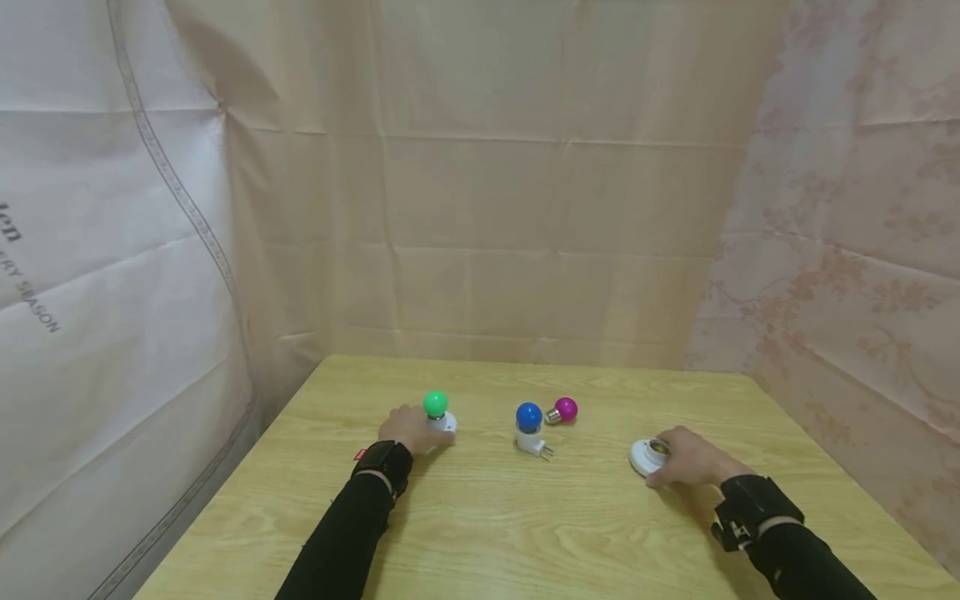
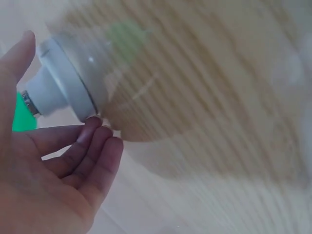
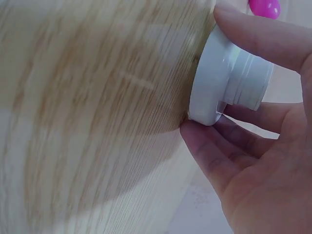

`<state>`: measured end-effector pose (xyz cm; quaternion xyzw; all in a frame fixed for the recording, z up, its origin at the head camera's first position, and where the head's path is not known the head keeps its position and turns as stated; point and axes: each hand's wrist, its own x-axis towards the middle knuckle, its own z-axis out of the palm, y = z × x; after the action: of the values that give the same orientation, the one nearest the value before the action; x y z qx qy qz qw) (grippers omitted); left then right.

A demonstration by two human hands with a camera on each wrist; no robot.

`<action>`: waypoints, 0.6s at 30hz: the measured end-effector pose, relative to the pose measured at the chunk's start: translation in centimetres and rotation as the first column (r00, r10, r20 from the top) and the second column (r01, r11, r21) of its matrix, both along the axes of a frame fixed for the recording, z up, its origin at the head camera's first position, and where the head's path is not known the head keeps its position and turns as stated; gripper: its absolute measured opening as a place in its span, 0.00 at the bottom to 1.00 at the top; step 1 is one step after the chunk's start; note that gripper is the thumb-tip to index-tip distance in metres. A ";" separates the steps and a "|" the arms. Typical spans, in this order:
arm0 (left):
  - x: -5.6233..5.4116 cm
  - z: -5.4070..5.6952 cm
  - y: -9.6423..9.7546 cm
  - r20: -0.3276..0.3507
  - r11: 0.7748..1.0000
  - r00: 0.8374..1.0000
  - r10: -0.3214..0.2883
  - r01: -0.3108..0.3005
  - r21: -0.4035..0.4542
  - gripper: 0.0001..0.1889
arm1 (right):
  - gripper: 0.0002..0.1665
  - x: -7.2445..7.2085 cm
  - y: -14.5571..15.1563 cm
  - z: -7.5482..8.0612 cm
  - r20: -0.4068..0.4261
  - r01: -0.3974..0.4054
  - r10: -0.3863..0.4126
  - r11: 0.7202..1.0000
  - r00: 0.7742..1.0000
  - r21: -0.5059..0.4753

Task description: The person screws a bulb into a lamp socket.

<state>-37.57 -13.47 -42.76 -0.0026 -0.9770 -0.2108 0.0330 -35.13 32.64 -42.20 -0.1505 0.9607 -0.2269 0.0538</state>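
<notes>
On the left of the table, a green bulb stands upright in a round white lamp holder. My left hand is around this holder, fingertips at the rim of its base; in the left wrist view the thumb lies on the other side, its contact unclear. At the right, my right hand holds another round white lamp holder by its base, between thumb and fingers. Its socket faces up with no bulb in it. Both bases are at the tabletop.
Between the hands, a blue bulb stands in a white plug-in socket with metal prongs. A magenta bulb lies on its side behind it. The wooden table is enclosed by hanging cloth. Something small and red shows beside the left wrist.
</notes>
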 end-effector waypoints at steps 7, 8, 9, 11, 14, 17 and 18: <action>0.5 0.3 -0.3 0.016 1.000 1.000 -0.027 0.028 -0.012 0.29 | 0.46 0.5 -1.4 0.4 -0.039 -0.036 0.035 0.999 0.999 -0.036; 0.7 0.3 -0.4 0.012 0.999 1.000 -0.028 0.028 -0.019 0.29 | 0.48 0.6 -1.7 0.5 -0.042 -0.035 0.034 0.999 0.999 -0.037; 0.9 0.4 -0.4 0.006 0.999 0.999 -0.031 0.032 -0.024 0.29 | 0.49 0.6 -1.9 0.5 -0.042 -0.034 0.032 0.999 0.999 -0.039; 1.4 0.5 -0.4 -0.006 0.999 0.999 -0.043 0.042 -0.030 0.29 | 0.50 0.7 -2.3 0.5 -0.054 -0.036 0.034 0.998 0.998 -0.042; 2.0 1.2 -0.3 -0.008 0.997 0.998 -0.066 0.066 -0.044 0.28 | 0.50 0.9 -3.0 0.6 -0.079 -0.060 0.056 0.997 0.995 -0.051; 2.7 2.0 0.2 0.027 0.994 0.995 -0.100 0.101 -0.033 0.26 | 0.50 1.2 -3.9 0.9 -0.106 -0.078 0.072 0.995 0.992 -0.060; 2.9 2.2 0.4 0.040 0.992 0.992 -0.122 0.123 -0.034 0.26 | 0.50 1.4 -4.3 1.1 -0.111 -0.085 0.078 0.994 0.991 -0.065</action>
<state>-34.71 -13.08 -40.56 -0.0591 -0.9791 -0.1945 0.0014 -33.77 28.37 -41.15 -0.2035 0.9468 -0.2492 0.0056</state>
